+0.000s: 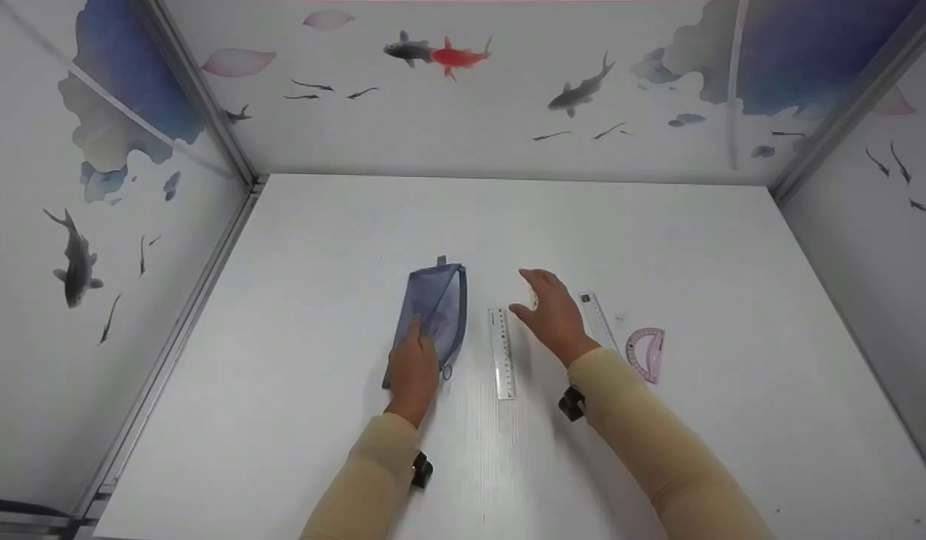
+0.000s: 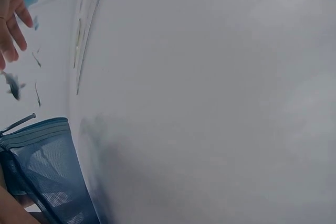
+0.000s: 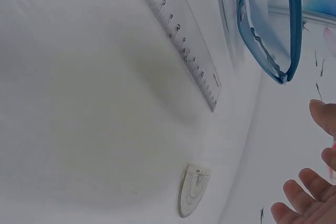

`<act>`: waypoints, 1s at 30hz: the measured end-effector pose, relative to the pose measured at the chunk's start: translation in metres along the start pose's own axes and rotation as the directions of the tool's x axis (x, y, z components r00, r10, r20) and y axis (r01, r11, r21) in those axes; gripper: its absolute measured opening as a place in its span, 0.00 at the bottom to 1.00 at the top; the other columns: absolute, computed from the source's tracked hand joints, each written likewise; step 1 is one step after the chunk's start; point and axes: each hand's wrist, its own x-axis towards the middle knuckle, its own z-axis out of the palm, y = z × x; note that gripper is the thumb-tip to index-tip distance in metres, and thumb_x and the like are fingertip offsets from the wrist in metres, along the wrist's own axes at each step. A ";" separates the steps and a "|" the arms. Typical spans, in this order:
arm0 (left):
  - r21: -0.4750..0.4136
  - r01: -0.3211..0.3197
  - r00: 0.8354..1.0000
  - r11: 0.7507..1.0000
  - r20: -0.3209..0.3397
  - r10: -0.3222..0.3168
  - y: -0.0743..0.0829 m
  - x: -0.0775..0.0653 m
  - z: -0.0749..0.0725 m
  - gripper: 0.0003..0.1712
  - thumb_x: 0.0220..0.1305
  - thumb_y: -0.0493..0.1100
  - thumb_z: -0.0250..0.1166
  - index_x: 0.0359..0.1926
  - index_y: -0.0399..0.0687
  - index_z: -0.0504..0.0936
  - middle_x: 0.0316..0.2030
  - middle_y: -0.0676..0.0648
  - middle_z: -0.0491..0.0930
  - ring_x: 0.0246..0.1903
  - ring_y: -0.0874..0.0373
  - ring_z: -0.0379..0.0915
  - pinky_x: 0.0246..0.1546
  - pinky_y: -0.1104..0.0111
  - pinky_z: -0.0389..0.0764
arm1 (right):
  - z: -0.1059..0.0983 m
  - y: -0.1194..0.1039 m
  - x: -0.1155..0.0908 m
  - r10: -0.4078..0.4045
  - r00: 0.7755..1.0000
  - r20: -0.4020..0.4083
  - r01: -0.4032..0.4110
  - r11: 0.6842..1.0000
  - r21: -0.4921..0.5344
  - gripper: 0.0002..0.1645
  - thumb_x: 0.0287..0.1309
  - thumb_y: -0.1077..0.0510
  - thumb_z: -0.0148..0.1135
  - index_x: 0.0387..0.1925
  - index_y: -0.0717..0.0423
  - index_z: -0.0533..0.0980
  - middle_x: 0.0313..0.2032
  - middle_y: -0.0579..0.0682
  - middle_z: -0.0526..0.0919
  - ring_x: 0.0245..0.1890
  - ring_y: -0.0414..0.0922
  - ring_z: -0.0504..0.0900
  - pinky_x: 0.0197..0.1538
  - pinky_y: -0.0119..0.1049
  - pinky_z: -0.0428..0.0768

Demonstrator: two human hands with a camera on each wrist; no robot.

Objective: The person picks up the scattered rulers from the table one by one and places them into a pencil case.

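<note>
Left hand (image 1: 413, 367): is gripping, one digit extending forward along the top.
Right hand (image 1: 554, 313): is hovering ahead and to the right of the left hand, thumb and fingers standing apart.
Left forearm (image 1: 369, 472): is slanting back and leftward from its hand.
Right forearm (image 1: 658, 439): is slanting back and rightward from its hand.

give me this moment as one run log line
left hand: holds blue pouch, unzipped | right hand: open, empty | table: two rulers, pink protractor
</note>
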 end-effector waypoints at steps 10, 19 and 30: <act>-0.011 0.009 1.000 1.000 0.010 -0.009 0.000 -0.001 0.000 0.27 0.73 0.43 0.41 0.70 0.43 0.65 0.46 0.37 0.81 0.40 0.48 0.73 0.50 0.51 0.71 | -0.017 0.017 -0.010 -0.011 0.999 -0.042 0.009 0.999 -0.033 0.40 0.57 0.53 0.68 0.69 0.53 0.64 0.68 0.57 0.64 0.69 0.56 0.61 0.67 0.50 0.61; -0.021 0.008 1.000 1.000 0.001 -0.008 -0.001 0.001 0.001 0.28 0.72 0.43 0.41 0.69 0.44 0.66 0.58 0.39 0.76 0.45 0.49 0.74 0.53 0.51 0.71 | -0.032 0.036 -0.017 -0.003 0.998 -0.055 -0.001 0.998 -0.060 0.42 0.56 0.53 0.69 0.70 0.55 0.62 0.69 0.60 0.62 0.70 0.59 0.59 0.67 0.53 0.61; -0.031 0.004 1.000 0.999 0.003 -0.004 -0.003 0.001 0.002 0.27 0.72 0.42 0.42 0.69 0.44 0.66 0.56 0.38 0.77 0.52 0.45 0.75 0.56 0.51 0.69 | -0.053 0.066 -0.028 0.021 0.997 -0.072 -0.025 0.998 -0.053 0.45 0.56 0.53 0.69 0.71 0.59 0.60 0.70 0.63 0.58 0.70 0.61 0.56 0.66 0.57 0.60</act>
